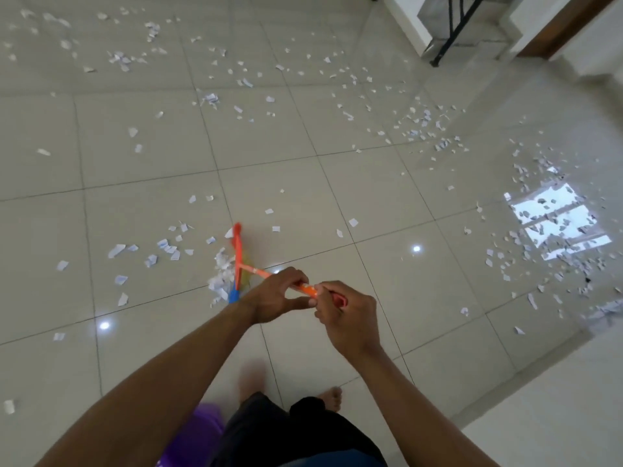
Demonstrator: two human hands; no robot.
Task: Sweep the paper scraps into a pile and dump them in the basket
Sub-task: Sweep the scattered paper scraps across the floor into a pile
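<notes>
Closest of all, below both hands by the person's legs, is a blurry purple thing. I cannot tell what it is. A bare foot stands on the shiny floor just past it.

The right hand is curled tight round the top end of the orange broom. The left hand is just beside it, a bit lower on the stick, with its fingers wrapped round the stick too. The two hands are almost touching.

The stick goes down and away from the left hand to the broom head, which sits on the floor. A small heap of white paper is pressed against the left side of the broom head, near the left hand.

More paper scraps lie all over the floor beyond the hands. Many sit far off to the right of the right hand, around a bright patch of light. Even more are far ahead. Black metal legs stand farthest away.
</notes>
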